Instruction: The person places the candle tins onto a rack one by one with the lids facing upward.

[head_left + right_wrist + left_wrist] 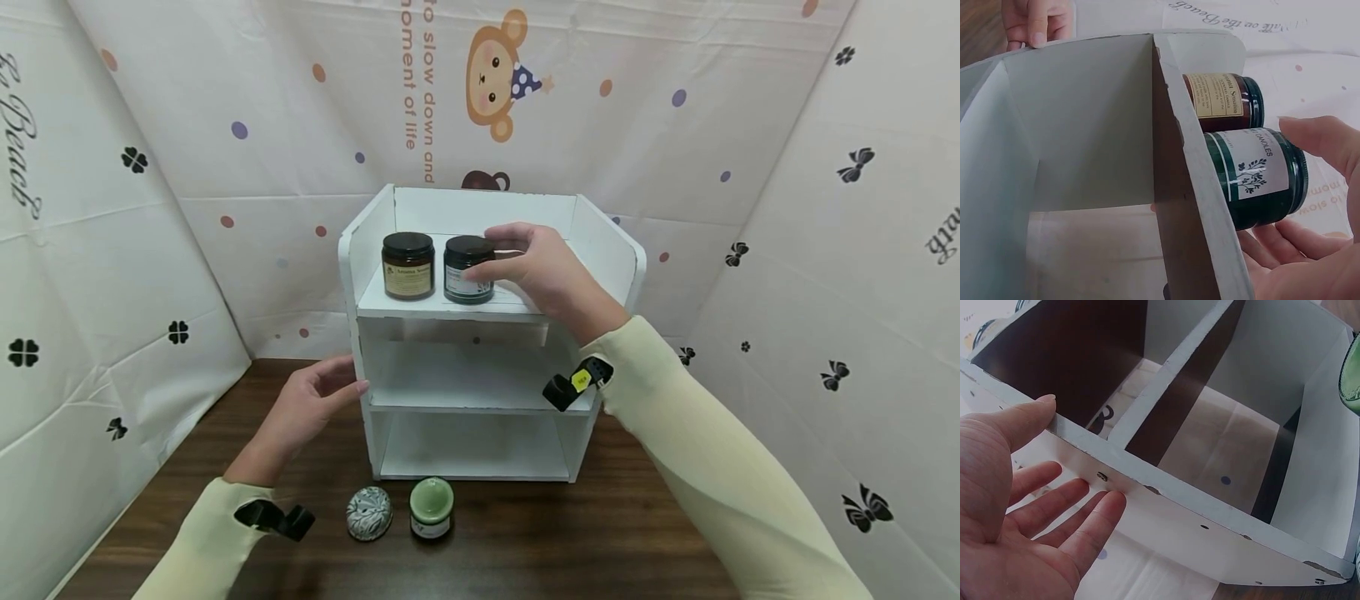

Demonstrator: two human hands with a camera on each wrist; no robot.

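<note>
The green jar (1254, 175) is on the top board of the white rack (420, 315), just right of the brown jar (408, 268) with a slim gap between. Right hand (536, 267) has it, thumb in front and fingers curled round the back, though I can't tell how hard they're squeezing. Left hand (311, 408) grips nothing: fingers loose by the side panel, thumb touching its front edge.

Tips, imo: keep that grip low on the body, not just the lid, keep the base flat, and don't bump the brown jar. Open the fingers straight back so nothing gets dragged. A light left hand on the panel should be enough to steady the rack.

Materials: both jars up top look like tinted glass, stubby cylinders with smooth dark lids and paper-looking labels. The rack's painted, probably wood, chipped along the edges. Down on the wood-grain desk (562, 533) there's a small jar (431, 504) with a glossy pale green top, plus a rounded marbled piece (369, 513); can't tell what it's made of.
</note>
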